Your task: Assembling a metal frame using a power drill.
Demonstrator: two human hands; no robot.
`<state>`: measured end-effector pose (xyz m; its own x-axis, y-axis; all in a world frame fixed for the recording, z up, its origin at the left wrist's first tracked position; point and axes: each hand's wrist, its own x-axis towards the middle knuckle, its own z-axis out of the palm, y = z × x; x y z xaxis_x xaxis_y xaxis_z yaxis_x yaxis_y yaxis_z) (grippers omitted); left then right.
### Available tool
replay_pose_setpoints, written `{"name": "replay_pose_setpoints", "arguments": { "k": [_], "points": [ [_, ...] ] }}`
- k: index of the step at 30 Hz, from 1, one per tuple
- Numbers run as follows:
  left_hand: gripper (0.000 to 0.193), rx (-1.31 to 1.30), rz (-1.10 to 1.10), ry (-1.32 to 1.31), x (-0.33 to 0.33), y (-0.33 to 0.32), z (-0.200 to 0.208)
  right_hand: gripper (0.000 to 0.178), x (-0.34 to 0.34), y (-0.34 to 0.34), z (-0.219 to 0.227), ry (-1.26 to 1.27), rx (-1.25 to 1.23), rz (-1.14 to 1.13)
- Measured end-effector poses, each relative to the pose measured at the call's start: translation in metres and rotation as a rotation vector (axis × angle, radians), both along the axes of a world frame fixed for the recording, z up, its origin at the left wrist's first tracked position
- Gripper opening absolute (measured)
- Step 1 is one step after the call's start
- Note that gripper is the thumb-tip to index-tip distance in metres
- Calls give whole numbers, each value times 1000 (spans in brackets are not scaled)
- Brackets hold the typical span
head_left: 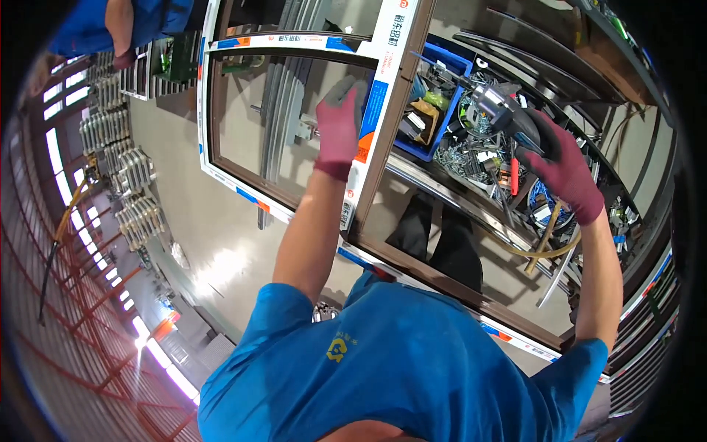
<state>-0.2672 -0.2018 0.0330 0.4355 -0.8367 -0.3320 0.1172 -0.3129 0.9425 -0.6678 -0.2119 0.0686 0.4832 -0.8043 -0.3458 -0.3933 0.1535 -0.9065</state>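
Note:
My right hand (565, 168), in a maroon and grey glove, is wrapped round a power drill (499, 110) with a silver chuck. The drill points left, its long thin bit running toward the brown side of the middle bar of a window frame (387, 132). Whether the tip touches the bar I cannot tell. My left hand (339, 129), gloved alike, is closed at the left edge of that same bar, with its fingertips partly hidden. White, blue and orange protective film covers the frame's faces.
Beyond the bar, a blue bin (423, 152) holds bagged parts. Beside it, a tray of loose screws (471, 158) also contains a red-handled tool (514, 177). Metal profiles (276, 110) lie below the frame. Another person's arm (120, 29) shows at upper left.

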Motion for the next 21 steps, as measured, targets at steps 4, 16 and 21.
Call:
{"name": "replay_pose_setpoints", "arguments": {
  "k": [4,16,21],
  "points": [
    [46,138,-236,276,4,-27,-19,77,4,-8,3,-1,36,-7],
    [57,307,-246,291,-10,-50,-19,71,-2,-21,-32,52,-113,64],
    [55,315,-224,276,-8,-50,-18,71,2,-22,-26,97,-84,68]
  ]
}}
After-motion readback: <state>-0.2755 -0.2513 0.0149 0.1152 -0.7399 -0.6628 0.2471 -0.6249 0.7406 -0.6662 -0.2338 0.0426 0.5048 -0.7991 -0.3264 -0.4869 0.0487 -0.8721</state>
